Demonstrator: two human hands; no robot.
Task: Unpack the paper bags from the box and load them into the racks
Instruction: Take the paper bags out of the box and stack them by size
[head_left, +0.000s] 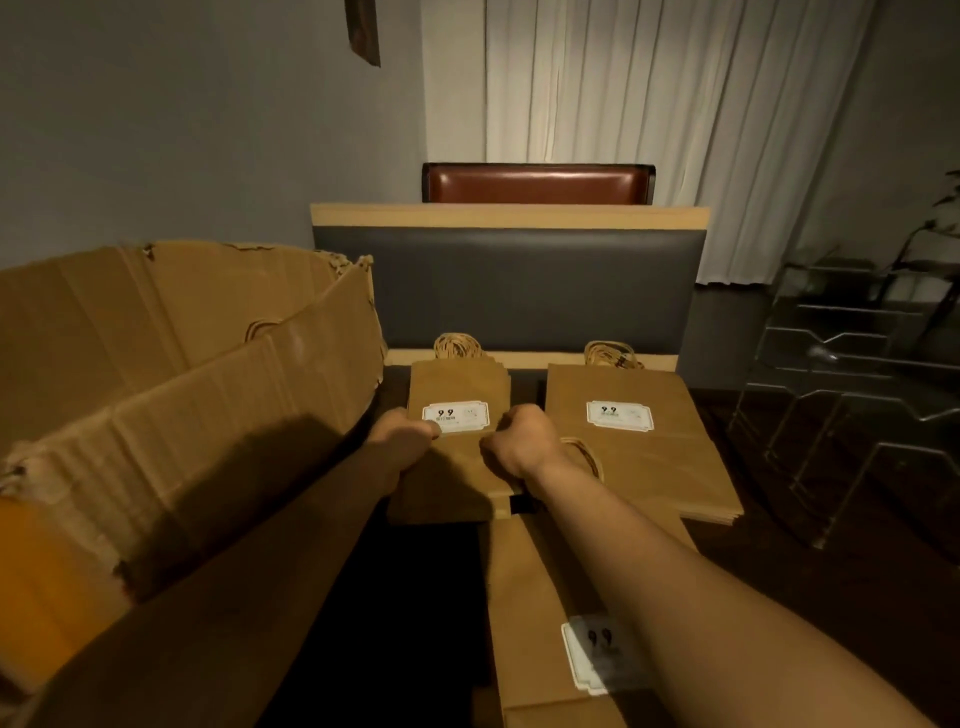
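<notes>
- Paper bags, small stack (457, 415), lie at twelve o'clock on the worktop (779, 519).
- Left hand (402, 441) and right hand (522, 441) grip its sides, fingers clenched, likely squaring it.
- Box (182, 364) at nine, racks (852, 374) at three.

Box (182, 395) crowds left; wire racks (852, 395) stand well right.

two bare forearms, no sleeves, left grip (402, 434), right grip (522, 441)
</notes>
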